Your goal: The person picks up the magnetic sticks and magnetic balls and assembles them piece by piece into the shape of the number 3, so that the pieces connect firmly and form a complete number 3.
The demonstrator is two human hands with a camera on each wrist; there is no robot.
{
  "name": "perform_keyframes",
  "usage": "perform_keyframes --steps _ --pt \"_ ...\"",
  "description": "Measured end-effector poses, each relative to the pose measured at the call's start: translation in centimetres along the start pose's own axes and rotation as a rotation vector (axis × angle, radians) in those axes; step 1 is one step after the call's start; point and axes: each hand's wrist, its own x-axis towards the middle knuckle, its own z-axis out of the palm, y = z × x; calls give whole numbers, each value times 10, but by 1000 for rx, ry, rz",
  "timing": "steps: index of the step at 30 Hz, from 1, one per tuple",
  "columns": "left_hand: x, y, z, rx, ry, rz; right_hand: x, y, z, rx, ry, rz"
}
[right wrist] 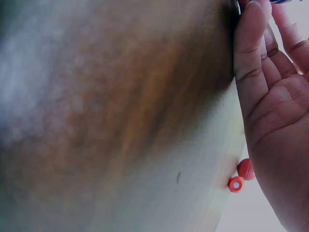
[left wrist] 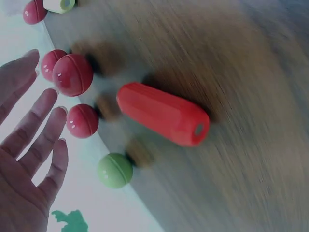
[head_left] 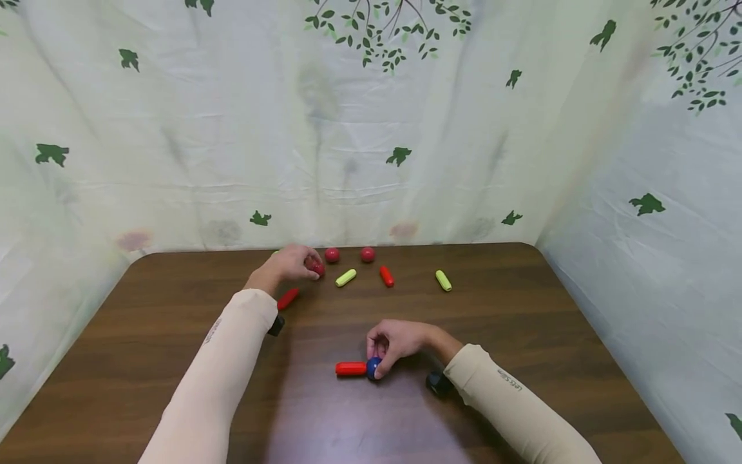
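Note:
My left hand (head_left: 290,263) reaches over the far left of the table, its fingers extended around a shiny red ball (head_left: 315,267). In the left wrist view the fingertips lie right at that red ball (left wrist: 73,75), with space between thumb and fingers. Near the table's middle, my right hand (head_left: 400,339) pinches a dark blue ball (head_left: 373,368) between thumb and fingers. A red rod (head_left: 350,368) lies end-on against the blue ball's left side. In the right wrist view only a sliver of the blue ball (right wrist: 281,1) shows.
Two red balls (head_left: 332,255) (head_left: 368,254) sit along the back edge. Before them lie a yellow-green rod (head_left: 346,278), a red rod (head_left: 386,276) and another yellow-green rod (head_left: 443,280). Another red rod (head_left: 288,298) lies by the left wrist. A green ball (left wrist: 115,170) is near the edge.

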Motion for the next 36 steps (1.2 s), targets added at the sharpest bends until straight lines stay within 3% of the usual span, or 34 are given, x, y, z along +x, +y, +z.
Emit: perform_keyframes --steps 11,17,30,36 --pt "19 -7 9 35 49 24 -2 2 0 0 2 6" --pt "26 -1 14 35 10 -16 -2 3 1 -5 5 0" --pt "19 -7 21 -37 -27 -118 -1 0 1 -15 12 25" --pt "15 -6 20 -44 -36 -126 -1 -1 0 -10 13 30"
